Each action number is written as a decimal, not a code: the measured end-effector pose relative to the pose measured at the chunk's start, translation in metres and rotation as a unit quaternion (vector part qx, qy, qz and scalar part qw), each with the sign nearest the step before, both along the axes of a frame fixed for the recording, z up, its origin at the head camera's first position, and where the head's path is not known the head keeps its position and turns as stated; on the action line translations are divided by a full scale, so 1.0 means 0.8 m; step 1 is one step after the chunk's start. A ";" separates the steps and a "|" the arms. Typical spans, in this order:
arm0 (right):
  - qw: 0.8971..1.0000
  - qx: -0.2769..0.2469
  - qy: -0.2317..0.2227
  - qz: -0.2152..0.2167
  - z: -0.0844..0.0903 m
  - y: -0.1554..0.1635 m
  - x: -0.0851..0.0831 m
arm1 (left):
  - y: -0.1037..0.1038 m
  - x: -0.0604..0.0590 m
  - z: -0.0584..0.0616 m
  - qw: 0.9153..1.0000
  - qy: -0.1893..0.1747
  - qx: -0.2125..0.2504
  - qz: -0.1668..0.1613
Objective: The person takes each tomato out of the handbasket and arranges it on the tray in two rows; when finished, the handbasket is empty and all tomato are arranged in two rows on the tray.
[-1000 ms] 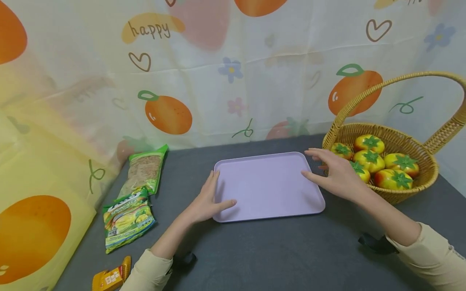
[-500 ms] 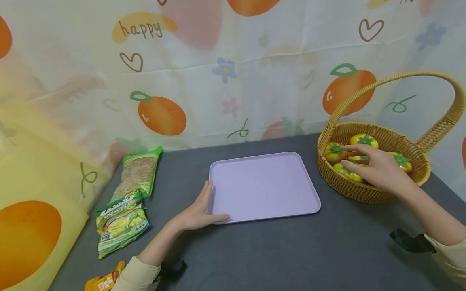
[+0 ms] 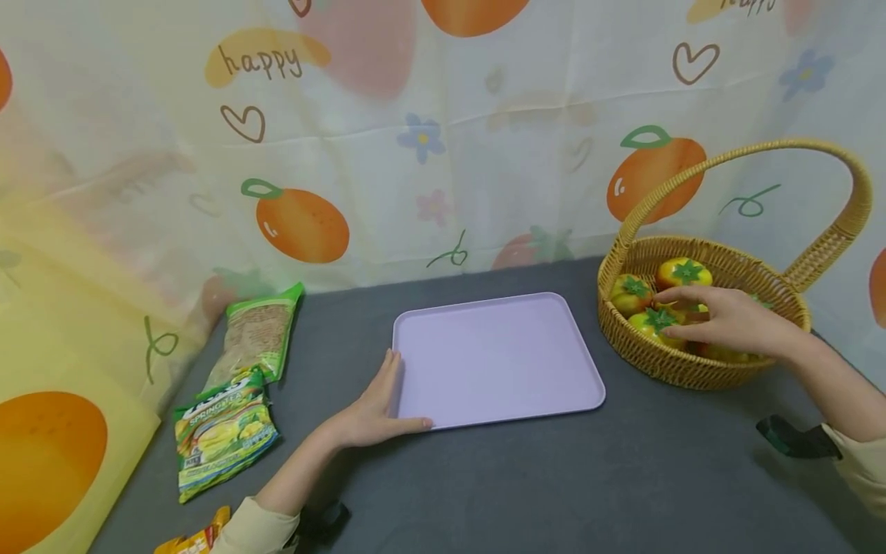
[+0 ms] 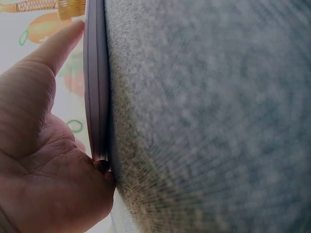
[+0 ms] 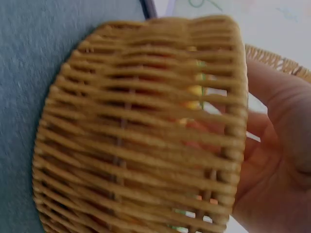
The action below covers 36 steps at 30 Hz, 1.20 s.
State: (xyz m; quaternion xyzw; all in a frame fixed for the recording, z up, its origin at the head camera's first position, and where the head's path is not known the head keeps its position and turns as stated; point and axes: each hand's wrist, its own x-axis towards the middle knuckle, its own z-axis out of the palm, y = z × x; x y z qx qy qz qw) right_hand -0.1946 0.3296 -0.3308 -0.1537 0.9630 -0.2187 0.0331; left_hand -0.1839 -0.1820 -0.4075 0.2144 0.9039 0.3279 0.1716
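Observation:
A lilac tray (image 3: pixel 498 358) lies on the dark table. My left hand (image 3: pixel 370 412) rests at its left near corner, with fingers along the left edge and thumb at the front edge. In the left wrist view, the tray's rim (image 4: pixel 96 82) shows beside the thumb. My right hand (image 3: pixel 737 319) is over the wicker basket (image 3: pixel 664 369), thumb and forefinger spread above the fruits. Those are yellow-red tomato-like fruits (image 3: pixel 684 271) with green star-shaped tops; some are hidden under the hand. In the right wrist view, the basket's wall (image 5: pixel 141 131) hides the fingertips.
At the left lie a green-edged clear bag of brown contents (image 3: pixel 258 335), a green and yellow snack packet (image 3: pixel 224 438) and an orange packet (image 3: pixel 197 542). The basket's tall handle (image 3: pixel 782 144) arches at the right. A fruit-print cloth (image 3: pixel 374 154) hangs behind.
My right hand has moved right from beside the tray to over the fruits in the basket. My left hand has come against the tray's corner. The head view has shifted slightly.

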 end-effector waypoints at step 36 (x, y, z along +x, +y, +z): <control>0.998 0.039 0.020 0.048 -0.015 0.008 -0.011 | -0.001 0.001 0.000 1.000 -0.014 -0.009 0.005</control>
